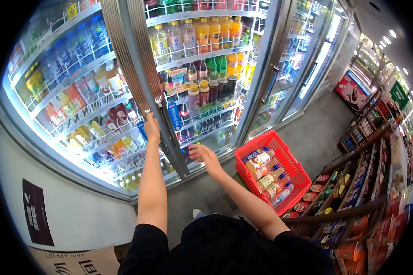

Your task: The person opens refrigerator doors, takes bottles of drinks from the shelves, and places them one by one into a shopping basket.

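My left hand (152, 129) reaches up to the left fridge door, its fingers closed around the lower end of the ribbed door handle (131, 59). My right hand (205, 158) hovers in front of the neighbouring glass door with fingers apart and holds nothing. Behind the glass, shelves carry several rows of drinks, among them orange bottles (214, 31) and dark cans (222, 88). To my right, a red shopping basket (294, 158) holds several bottles lying on their sides, including a pale-labelled bottle (267, 179).
A grey floor aisle (314, 123) runs between the fridges and a snack shelf (371, 195) full of tubs and packets on the right. A red-and-white chest freezer (353, 89) stands farther back. The white wall panel (78, 201) is at the left.
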`<state>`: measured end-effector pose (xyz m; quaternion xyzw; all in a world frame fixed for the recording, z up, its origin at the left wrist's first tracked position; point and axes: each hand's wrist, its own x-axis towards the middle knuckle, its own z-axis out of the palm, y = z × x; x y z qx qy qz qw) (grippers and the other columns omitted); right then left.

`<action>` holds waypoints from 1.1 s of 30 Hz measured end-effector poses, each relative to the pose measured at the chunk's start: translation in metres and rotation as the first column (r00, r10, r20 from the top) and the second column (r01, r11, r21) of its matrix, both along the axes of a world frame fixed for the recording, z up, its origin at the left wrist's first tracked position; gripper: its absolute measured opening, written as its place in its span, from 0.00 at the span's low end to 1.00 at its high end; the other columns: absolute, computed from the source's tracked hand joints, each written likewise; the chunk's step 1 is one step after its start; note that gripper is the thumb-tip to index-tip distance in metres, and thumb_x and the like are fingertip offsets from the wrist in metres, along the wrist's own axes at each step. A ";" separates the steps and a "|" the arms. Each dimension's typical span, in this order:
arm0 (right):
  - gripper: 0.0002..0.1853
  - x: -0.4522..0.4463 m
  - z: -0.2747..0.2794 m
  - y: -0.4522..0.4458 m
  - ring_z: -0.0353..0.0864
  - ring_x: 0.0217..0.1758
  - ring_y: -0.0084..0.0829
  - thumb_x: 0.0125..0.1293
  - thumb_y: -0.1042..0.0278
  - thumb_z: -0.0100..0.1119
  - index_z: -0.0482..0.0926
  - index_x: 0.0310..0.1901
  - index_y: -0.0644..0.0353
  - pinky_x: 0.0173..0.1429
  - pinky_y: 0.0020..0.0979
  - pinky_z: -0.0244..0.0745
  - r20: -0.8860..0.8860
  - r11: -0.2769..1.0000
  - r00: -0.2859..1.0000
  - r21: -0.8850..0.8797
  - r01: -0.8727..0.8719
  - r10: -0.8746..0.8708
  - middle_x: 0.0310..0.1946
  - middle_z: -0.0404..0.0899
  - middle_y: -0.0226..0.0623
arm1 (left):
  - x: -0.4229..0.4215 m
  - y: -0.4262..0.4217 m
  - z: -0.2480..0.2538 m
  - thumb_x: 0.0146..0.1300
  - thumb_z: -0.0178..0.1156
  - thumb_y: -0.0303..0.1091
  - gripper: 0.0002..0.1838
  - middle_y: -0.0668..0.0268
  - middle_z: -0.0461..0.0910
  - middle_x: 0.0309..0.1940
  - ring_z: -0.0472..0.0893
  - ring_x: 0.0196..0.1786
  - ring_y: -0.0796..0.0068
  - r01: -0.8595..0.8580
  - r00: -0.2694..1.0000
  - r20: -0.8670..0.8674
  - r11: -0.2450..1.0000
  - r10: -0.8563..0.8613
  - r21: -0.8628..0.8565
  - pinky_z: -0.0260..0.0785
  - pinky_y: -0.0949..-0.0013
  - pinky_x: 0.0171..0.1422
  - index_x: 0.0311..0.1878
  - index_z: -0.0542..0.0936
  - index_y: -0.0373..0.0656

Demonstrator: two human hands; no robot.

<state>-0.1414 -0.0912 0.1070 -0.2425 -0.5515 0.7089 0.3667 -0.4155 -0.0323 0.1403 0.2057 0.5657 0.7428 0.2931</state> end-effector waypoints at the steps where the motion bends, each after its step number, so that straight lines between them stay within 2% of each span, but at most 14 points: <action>1: 0.24 0.001 0.002 0.003 0.79 0.49 0.25 0.77 0.52 0.43 0.74 0.61 0.62 0.54 0.29 0.74 -0.002 1.000 1.000 0.008 -0.007 0.007 0.48 0.81 0.35 | 0.003 -0.008 -0.003 0.69 0.47 0.53 0.30 0.75 0.54 0.08 0.56 0.12 0.80 0.025 0.999 -0.037 0.999 -0.026 -0.029 0.46 0.70 0.19 0.11 0.57 0.55; 6: 0.23 0.004 0.018 0.002 0.80 0.49 0.26 0.77 0.55 0.43 0.73 0.62 0.64 0.54 0.28 0.75 -0.033 0.999 0.999 0.031 -0.027 0.028 0.48 0.81 0.39 | 0.032 -0.054 -0.008 0.69 0.46 0.57 0.31 0.75 0.54 0.08 0.55 0.12 0.79 0.054 0.997 -0.054 0.998 -0.056 -0.021 0.46 0.71 0.20 0.11 0.55 0.54; 8: 0.22 0.008 0.026 0.000 0.79 0.49 0.26 0.77 0.57 0.43 0.73 0.62 0.64 0.53 0.28 0.75 -0.018 0.993 0.999 0.107 -0.039 0.041 0.48 0.81 0.39 | 0.044 -0.075 -0.006 0.69 0.46 0.58 0.32 0.76 0.53 0.08 0.55 0.12 0.79 0.085 0.996 -0.011 0.996 -0.085 -0.018 0.46 0.71 0.21 0.11 0.53 0.55; 9: 0.19 0.009 0.026 -0.001 0.80 0.45 0.21 0.78 0.58 0.45 0.76 0.59 0.60 0.47 0.21 0.71 -0.057 0.994 0.998 0.107 -0.034 0.041 0.46 0.83 0.35 | 0.053 -0.088 -0.001 0.69 0.46 0.58 0.31 0.76 0.52 0.09 0.55 0.13 0.80 0.094 0.996 0.002 0.996 -0.094 -0.011 0.47 0.72 0.22 0.13 0.52 0.55; 12: 0.19 0.022 0.034 -0.010 0.80 0.46 0.21 0.78 0.58 0.45 0.75 0.62 0.60 0.48 0.21 0.71 -0.057 0.987 0.995 0.146 -0.073 0.082 0.46 0.82 0.35 | 0.070 -0.123 -0.007 0.69 0.45 0.59 0.29 0.76 0.51 0.12 0.55 0.15 0.81 0.092 0.995 -0.044 0.996 -0.092 0.002 0.49 0.72 0.24 0.16 0.52 0.55; 18: 0.18 0.031 0.031 -0.044 0.80 0.46 0.21 0.77 0.57 0.45 0.77 0.58 0.59 0.47 0.22 0.71 -0.043 0.981 0.993 0.163 -0.105 0.113 0.45 0.83 0.33 | 0.112 -0.216 -0.011 0.71 0.45 0.54 0.26 0.76 0.55 0.14 0.57 0.18 0.81 0.008 1.000 0.009 1.000 -0.008 0.018 0.52 0.72 0.27 0.18 0.57 0.53; 22: 0.20 0.019 0.041 -0.082 0.80 0.46 0.21 0.77 0.54 0.44 0.77 0.57 0.59 0.48 0.24 0.71 0.051 0.978 0.989 0.152 -0.143 0.136 0.45 0.84 0.33 | 0.142 -0.296 -0.004 0.69 0.49 0.50 0.24 0.70 0.65 0.16 0.64 0.21 0.76 -0.056 0.998 -0.014 0.998 0.056 -0.020 0.58 0.70 0.30 0.22 0.65 0.44; 24: 0.21 0.009 0.038 -0.092 0.80 0.46 0.22 0.76 0.54 0.45 0.76 0.58 0.61 0.49 0.23 0.73 -0.006 0.965 0.980 0.175 -0.196 0.200 0.47 0.83 0.35 | 0.168 -0.330 0.015 0.67 0.56 0.42 0.16 0.68 0.69 0.24 0.67 0.26 0.76 -0.508 0.775 -0.426 0.861 0.466 0.018 0.62 0.69 0.33 0.29 0.69 0.40; 25: 0.21 0.007 0.042 -0.098 0.80 0.47 0.23 0.76 0.54 0.44 0.76 0.58 0.61 0.49 0.24 0.73 -0.009 0.960 0.976 0.180 -0.213 0.218 0.47 0.83 0.35 | 0.168 -0.343 0.010 0.63 0.60 0.31 0.10 0.66 0.70 0.33 0.68 0.30 0.75 -0.640 0.638 -0.504 0.765 0.582 0.074 0.64 0.70 0.37 0.38 0.70 0.38; 26: 0.21 0.005 0.045 -0.101 0.80 0.47 0.23 0.76 0.54 0.44 0.76 0.58 0.60 0.49 0.24 0.73 -0.009 0.956 0.973 0.186 -0.227 0.232 0.47 0.83 0.36 | 0.175 -0.356 0.010 0.63 0.60 0.31 0.10 0.66 0.70 0.33 0.68 0.30 0.75 -0.651 0.630 -0.504 0.756 0.590 0.071 0.64 0.70 0.37 0.38 0.70 0.38; 28: 0.21 0.002 0.053 -0.106 0.80 0.48 0.24 0.76 0.55 0.45 0.76 0.59 0.61 0.50 0.25 0.73 -0.015 0.953 0.967 0.176 -0.247 0.253 0.48 0.82 0.37 | 0.198 -0.375 0.020 0.64 0.57 0.25 0.09 0.65 0.70 0.37 0.68 0.36 0.76 -0.750 0.284 -0.603 0.565 0.745 0.344 0.64 0.71 0.45 0.44 0.70 0.38; 29: 0.21 0.001 0.056 -0.107 0.80 0.48 0.24 0.76 0.55 0.45 0.76 0.59 0.61 0.50 0.25 0.73 -0.014 0.951 0.967 0.184 -0.249 0.255 0.48 0.82 0.37 | 0.207 -0.375 0.022 0.65 0.54 0.23 0.06 0.67 0.69 0.36 0.69 0.38 0.76 -0.644 0.182 -0.641 0.583 0.746 0.495 0.65 0.73 0.45 0.43 0.70 0.37; 32: 0.22 0.001 0.060 -0.109 0.80 0.50 0.27 0.77 0.55 0.44 0.74 0.60 0.64 0.51 0.28 0.74 -0.020 0.949 0.963 0.179 -0.260 0.268 0.49 0.82 0.39 | 0.222 -0.352 0.030 0.68 0.53 0.27 0.07 0.67 0.71 0.37 0.69 0.36 0.79 -0.399 0.343 -0.604 0.693 0.720 0.600 0.66 0.75 0.44 0.47 0.71 0.38; 33: 0.22 0.003 0.063 -0.112 0.80 0.49 0.27 0.77 0.56 0.43 0.74 0.60 0.64 0.51 0.28 0.75 -0.022 0.950 0.962 0.167 -0.265 0.272 0.49 0.82 0.40 | 0.220 -0.342 0.031 0.69 0.52 0.29 0.07 0.68 0.71 0.35 0.69 0.34 0.80 -0.387 0.517 -0.591 0.784 0.620 0.485 0.66 0.75 0.42 0.47 0.72 0.39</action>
